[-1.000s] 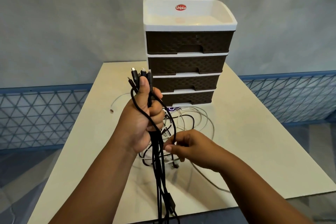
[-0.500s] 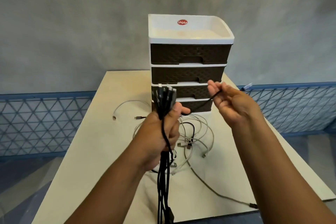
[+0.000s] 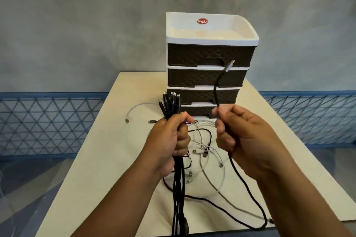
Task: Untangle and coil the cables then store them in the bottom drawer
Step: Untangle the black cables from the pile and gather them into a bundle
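Head view, cream table point(image 3: 100, 159), grey wall point(image 3: 77, 25), blue lattice railing point(image 3: 48, 123)

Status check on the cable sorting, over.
Left hand grips bundle of black cables. Right hand pinches single black braided cable. White cables tangled on table; brown bottom drawer closed.

Loose cables point(image 3: 204, 150) litter the table point(image 3: 107, 150) before the bottom drawer point(image 3: 194, 110).

Both bare forearms raised in front, hands side by side and apart. Left hand point(image 3: 169, 140) fisted upright around a bundle of black cables point(image 3: 178, 179), thumb laid over the top. Right hand point(image 3: 242, 136) curled round a single black braided cable point(image 3: 217, 92), pinched between thumb and forefinger.
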{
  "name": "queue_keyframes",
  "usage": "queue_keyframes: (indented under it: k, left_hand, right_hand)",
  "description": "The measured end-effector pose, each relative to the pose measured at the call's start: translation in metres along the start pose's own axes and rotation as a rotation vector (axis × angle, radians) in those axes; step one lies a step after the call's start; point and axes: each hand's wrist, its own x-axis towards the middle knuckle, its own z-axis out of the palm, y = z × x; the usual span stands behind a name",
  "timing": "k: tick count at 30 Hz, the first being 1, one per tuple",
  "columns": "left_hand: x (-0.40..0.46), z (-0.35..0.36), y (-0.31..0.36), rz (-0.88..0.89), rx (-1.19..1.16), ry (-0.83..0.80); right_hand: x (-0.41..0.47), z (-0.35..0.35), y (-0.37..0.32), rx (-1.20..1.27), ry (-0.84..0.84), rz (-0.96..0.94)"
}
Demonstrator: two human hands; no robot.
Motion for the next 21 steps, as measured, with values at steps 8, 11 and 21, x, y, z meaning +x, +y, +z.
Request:
queue_keyframes:
  k: [8, 11, 21]
  left_hand:
    - [-0.002, 0.006, -0.004, 0.026, -0.023, 0.1]
    - [-0.001, 0.006, -0.005, 0.036, -0.019, 0.138]
    - [0.009, -0.029, 0.018, 0.075, -0.394, 0.06]
  right_hand:
    - [-0.013, 0.031, 0.047, -0.274, -0.021, -0.123]
    - [-0.012, 0.031, 0.058, -0.412, -0.047, -0.154]
    - [-0.016, -0.023, 0.078, -0.426, -0.543, 0.224]
